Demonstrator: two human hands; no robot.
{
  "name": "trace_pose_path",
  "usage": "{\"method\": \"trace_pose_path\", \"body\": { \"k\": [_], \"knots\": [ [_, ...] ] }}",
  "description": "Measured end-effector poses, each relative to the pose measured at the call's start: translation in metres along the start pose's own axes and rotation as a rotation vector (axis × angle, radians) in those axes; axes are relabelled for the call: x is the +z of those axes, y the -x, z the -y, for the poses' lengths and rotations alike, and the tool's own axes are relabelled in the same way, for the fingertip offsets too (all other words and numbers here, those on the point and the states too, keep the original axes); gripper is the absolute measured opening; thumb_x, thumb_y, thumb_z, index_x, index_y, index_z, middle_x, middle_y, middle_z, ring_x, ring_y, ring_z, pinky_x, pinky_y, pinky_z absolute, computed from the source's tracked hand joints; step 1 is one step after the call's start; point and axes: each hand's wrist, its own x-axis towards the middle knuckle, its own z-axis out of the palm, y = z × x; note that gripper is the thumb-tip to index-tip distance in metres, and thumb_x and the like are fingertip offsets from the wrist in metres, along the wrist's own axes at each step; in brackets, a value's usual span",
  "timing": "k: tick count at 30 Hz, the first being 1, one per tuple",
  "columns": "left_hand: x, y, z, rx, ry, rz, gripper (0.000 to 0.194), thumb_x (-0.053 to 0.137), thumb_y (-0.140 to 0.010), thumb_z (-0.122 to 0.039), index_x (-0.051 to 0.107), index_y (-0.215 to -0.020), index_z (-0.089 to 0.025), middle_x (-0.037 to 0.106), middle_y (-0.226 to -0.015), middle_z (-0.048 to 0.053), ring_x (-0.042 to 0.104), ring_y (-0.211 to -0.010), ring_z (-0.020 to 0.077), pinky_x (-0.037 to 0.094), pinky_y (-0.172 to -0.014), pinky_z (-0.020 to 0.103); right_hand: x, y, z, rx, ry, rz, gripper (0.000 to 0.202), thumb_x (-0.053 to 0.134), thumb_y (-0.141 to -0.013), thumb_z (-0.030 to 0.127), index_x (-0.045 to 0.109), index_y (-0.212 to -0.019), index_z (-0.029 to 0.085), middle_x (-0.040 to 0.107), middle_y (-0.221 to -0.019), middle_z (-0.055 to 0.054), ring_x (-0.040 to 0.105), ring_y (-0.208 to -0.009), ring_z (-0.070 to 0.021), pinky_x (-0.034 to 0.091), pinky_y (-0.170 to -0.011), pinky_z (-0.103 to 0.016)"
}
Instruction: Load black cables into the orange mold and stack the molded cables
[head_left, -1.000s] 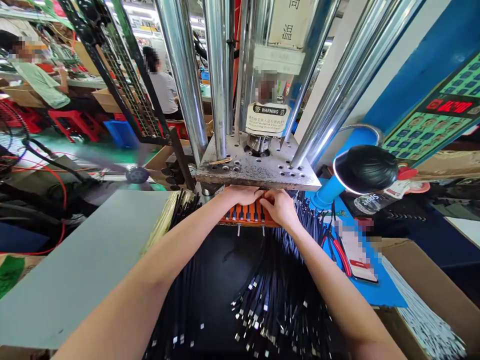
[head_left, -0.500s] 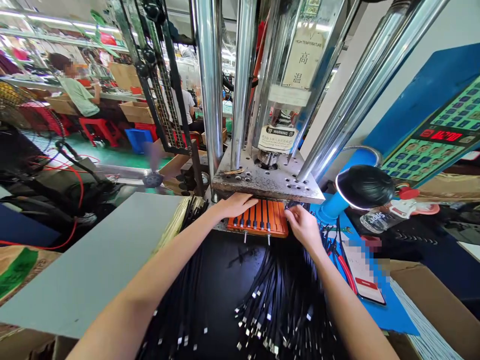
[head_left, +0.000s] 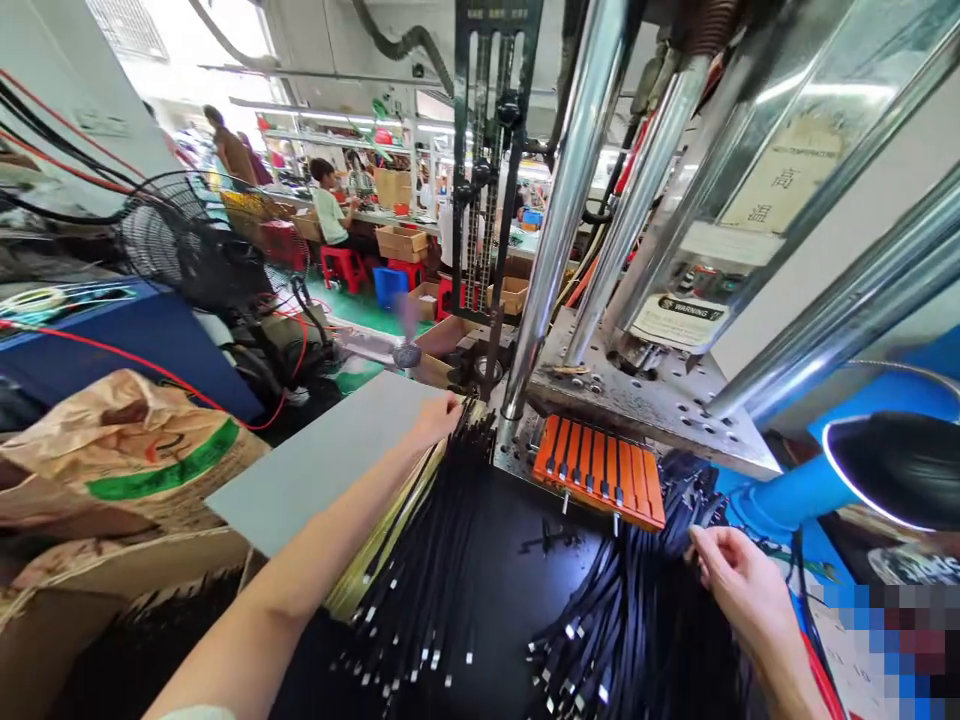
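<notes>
My left hand (head_left: 436, 418) is at the far end of the left bundle of black cables (head_left: 442, 530), its fingers drawn together. What they grip is hidden. Beside the right bundle of black cables (head_left: 637, 580), my right hand (head_left: 739, 575) has thumb and fingers pinched, and anything between them is too small to make out. An orange slotted mould (head_left: 645, 485) lies under the edge of the press plate (head_left: 660, 400). Black cables with connector ends fill several of its slots; slots at its right side show no cable. Two metal pins stick out from its front.
Steel columns (head_left: 562, 220) of the press rise behind the mould. A grey board (head_left: 322, 465) lies left of the cables. A black lamp (head_left: 892, 465) stands at right. Farther left are a fan (head_left: 217, 240), a paper sack (head_left: 127, 450) and a seated person (head_left: 330, 210).
The view has swung left. My left hand has left the mould for the far end of the left cable bundle. My right hand has drawn back from the mould's right side toward me.
</notes>
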Motion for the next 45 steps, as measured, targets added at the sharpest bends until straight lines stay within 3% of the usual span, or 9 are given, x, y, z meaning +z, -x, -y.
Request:
{"method": "trace_pose_path", "body": {
  "k": [5, 8, 11, 16, 21, 33, 39, 42, 45],
  "knots": [
    [-0.037, 0.007, -0.038, 0.134, 0.21, -0.219, 0.015, 0.04, -0.09, -0.027, 0.05, -0.083, -0.017, 0.057, -0.077, 0.001, 0.052, -0.071, 0.0129, 0.04, -0.065, 0.022, -0.004, 0.027, 0.061, -0.234, -0.112, 0.276, 0.039, 0.059, -0.08, 0.059, 0.061, -0.067, 0.023, 0.05, -0.049, 0.001, 0.045, -0.043, -0.0146, 0.036, -0.04, -0.026],
    [-0.064, 0.031, -0.072, 0.396, 0.387, -0.247, 0.019, 0.044, -0.092, -0.035, 0.05, -0.086, -0.017, 0.051, -0.071, -0.001, 0.045, -0.063, 0.0108, 0.037, -0.061, 0.021, 0.002, 0.039, 0.094, -0.412, -0.108, 0.283, 0.031, 0.06, -0.082, 0.053, 0.068, -0.074, 0.025, 0.051, -0.047, 0.002, 0.049, -0.041, -0.0154, 0.039, -0.039, -0.026],
    [-0.086, 0.058, -0.11, 0.698, 0.57, -0.162, 0.019, 0.049, -0.092, -0.034, 0.052, -0.087, -0.016, 0.048, -0.068, -0.003, 0.04, -0.06, 0.0094, 0.034, -0.058, 0.021, 0.009, 0.044, 0.116, -0.537, -0.211, 0.164, 0.025, 0.061, -0.084, 0.048, 0.071, -0.085, 0.026, 0.055, -0.048, 0.002, 0.053, -0.042, -0.0155, 0.043, -0.041, -0.025],
    [-0.102, 0.084, -0.158, 0.949, 0.651, 0.214, 0.021, 0.049, -0.095, -0.03, 0.062, -0.096, -0.014, 0.054, -0.077, 0.001, 0.047, -0.062, 0.009, 0.039, -0.059, 0.019, 0.021, 0.047, 0.142, -0.635, -0.33, 0.07, 0.019, 0.059, -0.089, 0.039, 0.07, -0.091, 0.024, 0.063, -0.057, 0.0, 0.059, -0.049, -0.0148, 0.048, -0.048, -0.024],
    [-0.087, 0.086, -0.179, 0.794, 0.841, 0.472, 0.033, 0.053, -0.093, -0.042, 0.064, -0.097, -0.012, 0.053, -0.077, 0.001, 0.054, -0.049, 0.0064, 0.041, -0.047, 0.018, 0.03, 0.041, 0.154, -0.656, -0.399, 0.086, 0.02, 0.053, -0.093, 0.034, 0.068, -0.094, 0.022, 0.063, -0.059, 0.002, 0.056, -0.049, -0.0123, 0.043, -0.048, -0.022],
    [-0.068, 0.078, -0.196, 0.648, 1.008, 0.572, 0.047, 0.068, -0.081, -0.055, 0.067, -0.093, -0.01, 0.059, -0.054, -0.001, 0.058, -0.048, 0.01, 0.048, -0.052, 0.02, 0.04, 0.034, 0.137, -0.637, -0.364, 0.037, 0.022, 0.047, -0.096, 0.034, 0.063, -0.095, 0.02, 0.054, -0.062, 0.003, 0.05, -0.051, -0.0115, 0.036, -0.049, -0.022],
    [-0.066, 0.061, -0.21, 0.706, 1.0, 0.724, 0.041, 0.074, -0.077, -0.051, 0.065, -0.079, -0.011, 0.062, -0.051, 0.0, 0.058, -0.045, 0.0091, 0.046, -0.048, 0.018, 0.042, 0.043, 0.116, -0.663, -0.239, 0.127, 0.029, 0.046, -0.096, 0.035, 0.055, -0.072, 0.02, 0.048, -0.061, 0.003, 0.045, -0.054, -0.011, 0.035, -0.053, -0.023],
    [-0.062, 0.053, -0.221, 0.768, 0.97, 0.964, 0.038, 0.078, -0.073, -0.048, 0.066, -0.078, -0.012, 0.063, -0.052, 0.0, 0.057, -0.042, 0.009, 0.046, -0.044, 0.018, 0.037, 0.052, 0.106, -0.643, -0.186, 0.26, 0.023, 0.046, -0.096, 0.032, 0.058, -0.081, 0.02, 0.054, -0.066, 0.002, 0.049, -0.057, -0.0113, 0.039, -0.056, -0.022],
    [-0.054, 0.052, -0.235, 0.81, 0.963, 0.972, 0.034, 0.08, -0.071, -0.043, 0.062, -0.068, -0.014, 0.063, -0.052, 0.0, 0.056, -0.042, 0.0082, 0.046, -0.044, 0.018, 0.032, 0.061, 0.1, -0.614, -0.12, 0.288, 0.014, 0.05, -0.094, 0.028, 0.061, -0.091, 0.02, 0.06, -0.072, 0.0, 0.056, -0.063, -0.0126, 0.044, -0.061, -0.023]
  ]
}}
